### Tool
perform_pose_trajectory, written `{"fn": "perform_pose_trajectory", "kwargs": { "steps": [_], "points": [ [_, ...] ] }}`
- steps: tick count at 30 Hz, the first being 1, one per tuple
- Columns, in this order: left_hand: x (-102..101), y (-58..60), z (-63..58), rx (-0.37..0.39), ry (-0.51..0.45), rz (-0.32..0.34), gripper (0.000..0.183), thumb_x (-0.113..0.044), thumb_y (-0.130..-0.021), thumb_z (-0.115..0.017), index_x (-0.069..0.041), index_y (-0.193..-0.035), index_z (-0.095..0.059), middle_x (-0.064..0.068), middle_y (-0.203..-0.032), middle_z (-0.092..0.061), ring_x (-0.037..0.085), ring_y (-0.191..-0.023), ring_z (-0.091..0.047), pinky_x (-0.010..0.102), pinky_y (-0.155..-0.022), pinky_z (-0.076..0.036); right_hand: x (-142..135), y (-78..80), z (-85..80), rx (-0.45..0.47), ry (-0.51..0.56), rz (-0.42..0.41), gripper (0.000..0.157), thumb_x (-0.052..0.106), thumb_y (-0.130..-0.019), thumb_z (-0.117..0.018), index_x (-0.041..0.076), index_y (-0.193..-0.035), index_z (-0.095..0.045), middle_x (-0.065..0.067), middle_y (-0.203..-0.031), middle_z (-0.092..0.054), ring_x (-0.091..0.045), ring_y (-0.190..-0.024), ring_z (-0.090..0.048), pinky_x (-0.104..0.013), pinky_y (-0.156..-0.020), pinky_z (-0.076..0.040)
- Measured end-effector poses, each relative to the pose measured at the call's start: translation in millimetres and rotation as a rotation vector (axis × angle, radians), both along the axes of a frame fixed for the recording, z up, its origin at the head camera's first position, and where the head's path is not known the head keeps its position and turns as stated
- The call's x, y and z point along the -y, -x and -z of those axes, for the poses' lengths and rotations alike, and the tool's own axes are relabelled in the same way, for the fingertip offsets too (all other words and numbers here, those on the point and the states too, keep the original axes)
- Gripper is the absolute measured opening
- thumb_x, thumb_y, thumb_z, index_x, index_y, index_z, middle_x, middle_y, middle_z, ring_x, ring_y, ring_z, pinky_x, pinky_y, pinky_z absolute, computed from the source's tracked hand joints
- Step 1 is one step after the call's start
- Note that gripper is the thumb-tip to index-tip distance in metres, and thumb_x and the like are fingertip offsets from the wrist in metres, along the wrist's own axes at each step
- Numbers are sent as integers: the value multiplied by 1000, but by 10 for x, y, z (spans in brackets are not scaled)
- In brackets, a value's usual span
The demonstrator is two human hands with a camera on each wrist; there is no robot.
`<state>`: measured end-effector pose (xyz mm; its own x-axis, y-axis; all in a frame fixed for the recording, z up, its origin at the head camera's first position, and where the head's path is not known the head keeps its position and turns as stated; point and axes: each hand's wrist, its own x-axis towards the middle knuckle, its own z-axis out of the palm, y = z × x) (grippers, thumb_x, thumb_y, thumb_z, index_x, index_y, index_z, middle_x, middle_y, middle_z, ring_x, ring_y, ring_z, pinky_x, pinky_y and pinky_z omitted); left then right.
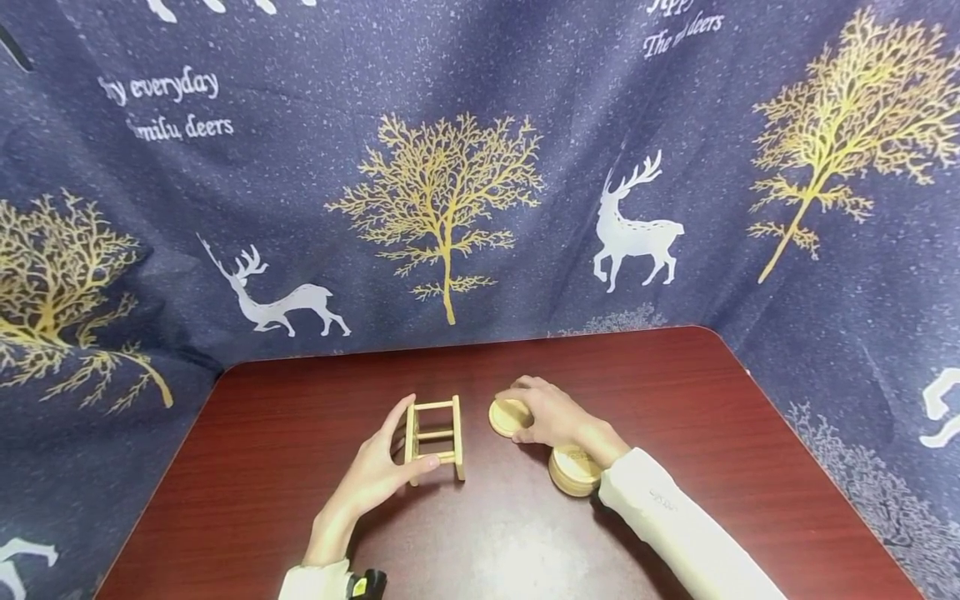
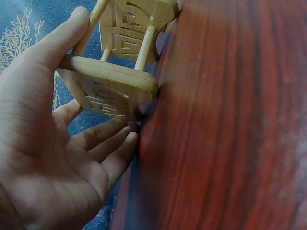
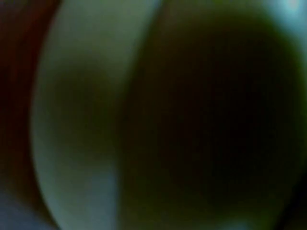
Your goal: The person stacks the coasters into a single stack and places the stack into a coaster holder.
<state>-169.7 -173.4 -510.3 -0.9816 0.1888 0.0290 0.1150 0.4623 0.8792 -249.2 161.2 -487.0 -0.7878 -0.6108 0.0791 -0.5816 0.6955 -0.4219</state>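
Note:
A small wooden coaster rack, two side panels joined by round rods, stands on the table. My left hand grips its left panel, with the thumb over a near rod and the fingers along the outer side. Cut-out patterns show in the panels of the rack in the left wrist view. To the right of the rack, my right hand pinches a round wooden coaster between thumb and fingers. Under the right wrist sits a stack of round coasters, partly hidden. A blurred pale curved rim fills much of the right wrist view.
The dark red wooden table has rounded far corners. Behind it hangs a blue cloth printed with deer and golden trees. A bright glare lies on the table's near middle. A black strapped device is on the left wrist.

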Motion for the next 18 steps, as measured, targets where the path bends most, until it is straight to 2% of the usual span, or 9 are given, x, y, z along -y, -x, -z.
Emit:
{"fn": "perform_pose_trajectory", "kwargs": {
  "steps": [4,7,12,18],
  "points": [
    [-7,0,-7,-2,2,3,110,-36,-89,-96,-22,-176,-31,21,-163,-56,41,-148,-58,52,-113,-53,-7,-7,0,-10,6,-1,70,18,-80,-96,13,-146,-73,-16,-142,-66,-39,-132,-63,-60,-109,-52],
    [-6,-11,-10,1,8,-1,110,-36,-89,-96,-22,-176,-31,21,-163,-56,41,-148,-57,55,-114,-52,-8,-9,3,-18,12,3,69,18,-78,-95,14,-144,-74,-15,-139,-66,-37,-130,-63,-58,-107,-53],
    [-7,-22,-16,13,9,-9,110,-36,-88,-96,-24,-176,-31,19,-164,-55,39,-149,-57,54,-117,-49,-11,-10,20,-30,18,20,62,21,-77,-95,17,-136,-78,-14,-138,-66,-36,-131,-62,-56,-107,-54],
    [-13,-7,-16,6,10,-2,110,-36,-89,-96,-24,-176,-31,19,-163,-56,38,-148,-58,50,-113,-53,-20,-16,26,-48,23,34,58,24,-77,-95,18,-133,-80,-13,-137,-66,-36,-130,-62,-56,-106,-55]
  ]
}}
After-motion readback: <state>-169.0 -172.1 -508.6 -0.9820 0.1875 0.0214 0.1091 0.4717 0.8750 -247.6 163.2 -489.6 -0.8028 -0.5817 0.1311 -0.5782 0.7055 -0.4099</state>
